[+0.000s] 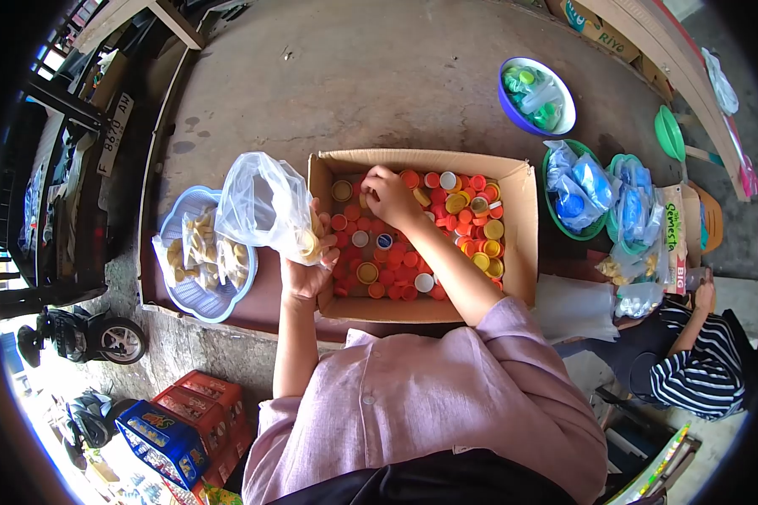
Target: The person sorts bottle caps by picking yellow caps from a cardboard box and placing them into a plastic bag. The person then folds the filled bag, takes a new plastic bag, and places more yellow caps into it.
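Bottle caps [404, 276] lie by the table's [354, 80] near edge — left hand [306, 271] clutching plastic bag [288, 215], right hand [387, 195] curled, hold unclear.

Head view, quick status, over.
Left hand holding clear plastic bag. Right hand over round red and yellow plastic caps, grip unclear. Brown cardboard box open, nothing visibly blocking.

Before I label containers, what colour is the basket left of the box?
The basket is pale blue, clearest in head view.
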Demonstrator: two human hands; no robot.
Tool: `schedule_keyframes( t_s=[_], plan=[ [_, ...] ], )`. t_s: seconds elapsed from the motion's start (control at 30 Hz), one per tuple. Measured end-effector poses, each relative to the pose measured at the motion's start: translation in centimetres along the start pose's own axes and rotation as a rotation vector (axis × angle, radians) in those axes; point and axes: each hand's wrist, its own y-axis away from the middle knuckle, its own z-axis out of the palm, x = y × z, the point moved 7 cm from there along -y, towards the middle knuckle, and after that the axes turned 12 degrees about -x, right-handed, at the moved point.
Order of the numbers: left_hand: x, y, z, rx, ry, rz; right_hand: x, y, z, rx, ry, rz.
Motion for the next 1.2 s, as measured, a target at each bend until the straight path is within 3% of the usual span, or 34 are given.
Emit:
schedule_keyframes(
  t_s=[0.27, 0.5, 0.6, 0.7, 0.93, 1.07, 1.2],
  plan=[
    [0.0, 0.0, 0.0, 0.007, -0.021, -0.001, -0.4, -3.6, 4.5, -0.041, 0.166, 0.042],
    [0.0, -0.1, 0.1, -0.001, -0.003, -0.004, -2.7, -2.2, 4.5, -0.136, 0.352, -0.115],
    [0.0, -0.1, 0.0, -0.032, 0.027, -0.014, 1.5, -2.1, 7.5, -0.145, 0.205, 0.027],
    [0.0, -0.1, 0.0, -0.059, 0.041, -0.017, -2.4, -0.3, 3.7, -0.208, 0.222, -0.091],
    [-0.1, -0.2, 0.3, -0.07, 0.075, -0.025, -3.0, 5.9, -0.8, -0.252, 0.171, -0.041],
    [-0.1, -0.2, 0.3, -0.091, 0.08, -0.028, -2.1, 8.3, -1.0, -0.341, 0.402, 0.032],
    [-0.1, -0.2, 0.4, -0.091, 0.085, -0.037, -2.6, 9.0, -1.6, -0.192, 0.56, -0.031]
  ],
)
